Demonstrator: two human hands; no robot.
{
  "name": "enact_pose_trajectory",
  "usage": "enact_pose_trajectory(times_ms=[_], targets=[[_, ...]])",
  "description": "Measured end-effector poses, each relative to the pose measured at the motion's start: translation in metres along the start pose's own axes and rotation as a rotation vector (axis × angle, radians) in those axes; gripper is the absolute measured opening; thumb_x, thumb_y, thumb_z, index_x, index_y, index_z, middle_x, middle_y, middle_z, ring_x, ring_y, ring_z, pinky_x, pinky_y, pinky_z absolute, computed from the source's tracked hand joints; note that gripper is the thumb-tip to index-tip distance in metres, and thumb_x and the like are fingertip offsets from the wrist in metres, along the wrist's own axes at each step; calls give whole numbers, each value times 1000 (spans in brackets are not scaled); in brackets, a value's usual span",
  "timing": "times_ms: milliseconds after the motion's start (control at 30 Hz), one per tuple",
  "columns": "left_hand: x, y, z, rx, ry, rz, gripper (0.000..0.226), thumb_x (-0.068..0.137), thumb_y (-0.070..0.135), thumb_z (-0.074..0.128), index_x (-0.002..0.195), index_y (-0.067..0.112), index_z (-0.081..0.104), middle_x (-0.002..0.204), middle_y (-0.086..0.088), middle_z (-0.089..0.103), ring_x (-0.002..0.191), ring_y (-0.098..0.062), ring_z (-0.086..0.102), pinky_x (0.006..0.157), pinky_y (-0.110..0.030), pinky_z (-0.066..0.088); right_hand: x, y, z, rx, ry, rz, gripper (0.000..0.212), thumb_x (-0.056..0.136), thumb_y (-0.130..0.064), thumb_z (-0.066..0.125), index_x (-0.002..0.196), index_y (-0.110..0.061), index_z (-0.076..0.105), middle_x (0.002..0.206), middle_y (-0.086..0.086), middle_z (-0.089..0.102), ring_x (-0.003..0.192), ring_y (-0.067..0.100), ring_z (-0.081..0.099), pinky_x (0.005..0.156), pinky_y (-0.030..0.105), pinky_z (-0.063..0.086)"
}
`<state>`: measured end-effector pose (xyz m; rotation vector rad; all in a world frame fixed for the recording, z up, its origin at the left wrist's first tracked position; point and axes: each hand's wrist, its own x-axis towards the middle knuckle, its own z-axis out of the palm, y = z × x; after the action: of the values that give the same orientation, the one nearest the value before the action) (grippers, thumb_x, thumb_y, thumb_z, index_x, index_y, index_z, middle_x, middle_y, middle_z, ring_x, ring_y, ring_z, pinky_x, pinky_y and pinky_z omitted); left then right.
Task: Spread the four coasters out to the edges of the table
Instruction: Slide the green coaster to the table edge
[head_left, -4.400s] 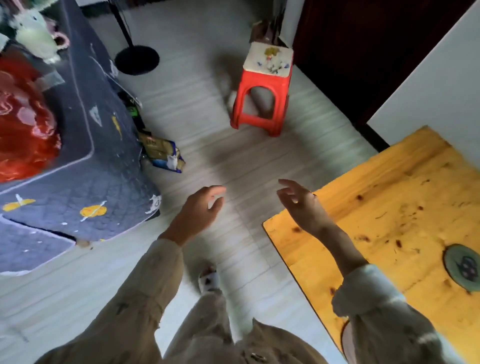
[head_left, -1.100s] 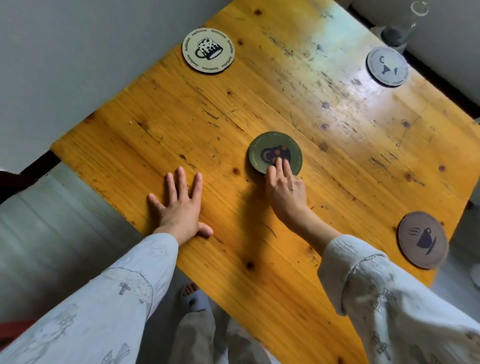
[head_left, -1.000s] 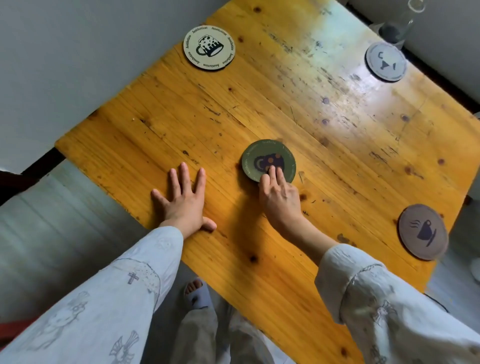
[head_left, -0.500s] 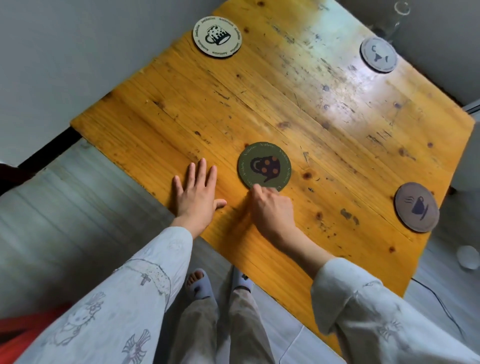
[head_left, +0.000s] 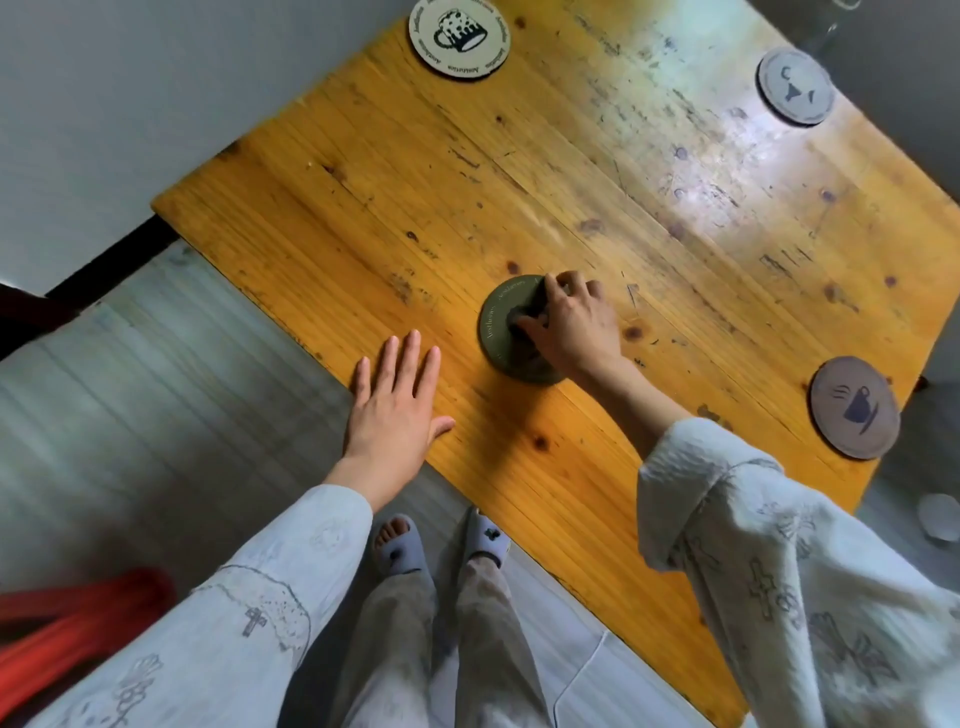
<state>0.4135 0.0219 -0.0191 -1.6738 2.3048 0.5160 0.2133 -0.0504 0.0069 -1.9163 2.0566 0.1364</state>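
Nearest the camera, the left hand (head_left: 393, 410) lies flat and open on the near edge of the counter (head_left: 597, 519), fingers spread and holding nothing; it looks placed there to steady the body while the other arm reaches. Just beyond it, the right hand (head_left: 574, 327) rests on the green coaster (head_left: 501, 325), fingers curled over its far rim and thumb pressing on its face, a loose claw rather than a lift, so the coaster appears to lie flat on the wood. That hold suits sliding a thin disc that offers no edge to pinch. The green coaster sits near the near edge, apart from the rest, and I judge it the last one being settled into place.

Off to the right, the brown coaster (head_left: 854, 408) with a cup drawing lies close to the right-hand edge. Farther away, the grey coaster (head_left: 795, 85) sits by the far right edge, with a clear glass (head_left: 836, 21) partly visible just past it. Farthest left, the cream coaster (head_left: 460, 36) with a mug print lies at the far left edge. With three coasters at separate edges, the task looks almost done.
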Motion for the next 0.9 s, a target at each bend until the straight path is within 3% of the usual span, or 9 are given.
enact_pose_trajectory(times_ms=[267, 567, 700, 900], targets=[[-20, -6, 7, -168, 39, 21, 70, 91, 44, 35, 145, 19, -2, 157, -7, -10, 144, -24, -10, 116, -42, -6, -57, -21, 16, 126, -25, 44, 56, 90, -32, 52, 137, -8, 35, 136, 16, 45, 122, 34, 40, 96, 45, 42], [-24, 1, 16, -186, 22, -27, 114, 61, 71, 56, 144, 20, -4, 156, -9, -13, 143, -25, -15, 113, -49, -12, -93, -19, 26, 337, -24, 74, 30, 92, -14, 45, 121, -4, 50, 116, 18, 49, 109, 34, 45, 86, 42, 45], [-21, -1, 15, -180, 36, -13, 112, 61, 67, 60, 145, 22, -1, 157, -8, -12, 143, -24, -15, 111, -50, -13, -95, -16, 26, 434, -42, 119, 29, 93, -16, 46, 119, -6, 55, 107, 16, 50, 101, 33, 50, 81, 39, 47], [-3, -14, -5, -211, 99, 20, 96, 67, 47, 69, 143, 24, 16, 157, -7, -5, 143, -26, -14, 112, -50, -11, -103, -12, 27, 563, -98, 286, 37, 93, -24, 50, 124, -4, 51, 118, 17, 56, 104, 27, 54, 83, 29, 42]])
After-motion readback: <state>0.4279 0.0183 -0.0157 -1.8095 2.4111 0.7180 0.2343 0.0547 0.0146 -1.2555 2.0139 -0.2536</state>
